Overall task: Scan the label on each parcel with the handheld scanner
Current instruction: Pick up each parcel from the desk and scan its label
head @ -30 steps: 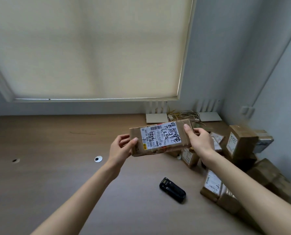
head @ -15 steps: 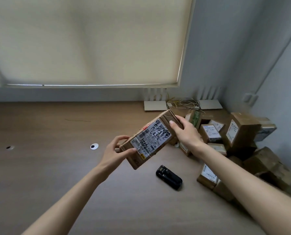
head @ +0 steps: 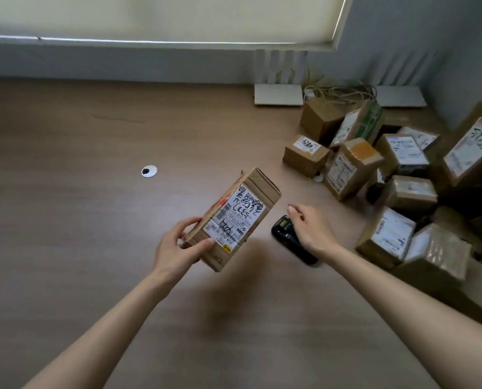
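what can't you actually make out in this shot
- Scanner: head view; the right hand covers its middle, so contact is unclear.
- Label on the held parcel: print too small to read.
- Parcel's underside: hidden behind the left hand.
- Pile of parcels: cut off by the right edge.

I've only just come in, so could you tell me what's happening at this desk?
A person is scanning parcels. The left hand holds a long cardboard parcel, label up, above the desk. The right hand is empty and reaching over the black scanner lying on the desk. A pile of parcels sits to the right.
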The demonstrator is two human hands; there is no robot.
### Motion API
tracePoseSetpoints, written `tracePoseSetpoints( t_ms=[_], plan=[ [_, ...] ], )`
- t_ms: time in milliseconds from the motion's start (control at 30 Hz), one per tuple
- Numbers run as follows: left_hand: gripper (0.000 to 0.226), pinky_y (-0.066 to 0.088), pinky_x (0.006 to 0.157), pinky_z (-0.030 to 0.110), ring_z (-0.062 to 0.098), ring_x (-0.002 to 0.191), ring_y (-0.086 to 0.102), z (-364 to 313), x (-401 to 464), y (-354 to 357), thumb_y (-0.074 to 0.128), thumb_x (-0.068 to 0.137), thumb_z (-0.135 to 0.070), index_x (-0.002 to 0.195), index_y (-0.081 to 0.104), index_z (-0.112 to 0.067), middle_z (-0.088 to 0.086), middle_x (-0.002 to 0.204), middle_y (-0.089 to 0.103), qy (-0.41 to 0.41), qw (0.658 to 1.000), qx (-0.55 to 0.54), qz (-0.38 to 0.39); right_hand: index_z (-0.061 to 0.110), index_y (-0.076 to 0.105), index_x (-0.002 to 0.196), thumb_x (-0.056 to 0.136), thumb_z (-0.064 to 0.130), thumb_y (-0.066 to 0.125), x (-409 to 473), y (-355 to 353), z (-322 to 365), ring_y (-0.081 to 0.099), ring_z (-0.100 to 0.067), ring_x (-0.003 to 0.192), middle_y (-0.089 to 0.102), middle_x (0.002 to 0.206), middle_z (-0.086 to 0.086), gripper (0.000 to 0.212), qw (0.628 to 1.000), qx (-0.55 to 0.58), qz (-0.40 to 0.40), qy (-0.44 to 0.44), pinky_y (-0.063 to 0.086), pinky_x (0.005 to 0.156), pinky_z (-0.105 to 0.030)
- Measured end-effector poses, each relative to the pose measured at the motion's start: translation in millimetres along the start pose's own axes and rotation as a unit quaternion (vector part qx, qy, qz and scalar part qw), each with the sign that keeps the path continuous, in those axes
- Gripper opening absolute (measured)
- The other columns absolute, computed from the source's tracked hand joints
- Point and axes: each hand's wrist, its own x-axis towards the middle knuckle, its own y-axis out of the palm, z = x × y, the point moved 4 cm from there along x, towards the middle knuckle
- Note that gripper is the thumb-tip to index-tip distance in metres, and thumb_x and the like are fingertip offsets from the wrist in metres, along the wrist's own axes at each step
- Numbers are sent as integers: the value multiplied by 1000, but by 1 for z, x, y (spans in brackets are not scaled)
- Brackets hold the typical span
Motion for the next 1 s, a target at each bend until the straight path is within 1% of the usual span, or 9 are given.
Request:
tracePoseSetpoints(
  t_ms=[67,167,267,333,433,567,767,867,1000],
  plan=[
    [51,64,71,35,23,92,73,20,10,2,88,76,-26,120,66,-38,9,102,66,0,1000,12,-20,19,55,145,105,45,52,7,23,-27,53,-29,134,57,146,-7,48,997,-70,30,9,44,109,-42],
    [58,63,81,43,19,91,73,42,25,7,91,65,-42,118,66,-43,6,104,67,3,999,31,-42,23,43,151,91,56,69,18,46,-55,50,-29,136,49,149,-3,73,983,-171,64,19,48,105,-43],
    [65,62,86,46,19,94,73,60,40,12,86,56,-54,117,65,-48,7,112,65,1,998,35,-51,22,33,155,77,67,78,29,62,-75,49,-30,136,46,150,-5,102,977,-196,63,61,46,105,-41],
    [69,60,89,47,22,95,73,69,49,15,87,55,-55,120,64,-49,11,118,62,-3,998,35,-54,23,29,156,72,70,80,34,70,-84,46,-30,137,43,149,-6,109,975,-198,52,85,45,104,-41],
    [70,60,89,47,22,95,73,75,57,19,87,54,-55,121,65,-49,11,118,61,-7,998,40,-55,24,37,151,69,69,82,42,74,-89,45,-29,131,43,140,-6,104,974,-216,32,65,46,99,-41],
    [70,60,89,48,22,94,73,76,60,21,86,53,-56,119,65,-51,12,117,61,-6,997,49,-60,22,45,145,72,62,84,48,74,-89,45,-31,127,44,132,-8,92,974,-208,54,67,45,100,-43],
    [69,61,88,47,24,100,70,54,55,14,82,56,-63,121,61,-55,8,116,60,7,996,58,-61,19,44,143,75,55,83,36,48,-74,59,-35,113,44,126,-9,86,987,-143,58,34,55,92,-44],
    [68,61,87,48,24,102,70,35,52,8,82,56,-65,119,60,-57,7,117,60,19,996,58,-64,17,42,144,76,58,80,31,24,-61,60,-33,112,45,130,-8,87,991,-126,50,23,56,92,-46],
    [69,61,87,49,25,101,69,3,44,-2,81,55,-67,121,60,-57,7,116,60,39,995,59,-68,18,44,141,75,66,70,18,-12,-37,59,-24,104,55,126,-5,86,992,-121,35,24,57,84,-40]
  ],
)
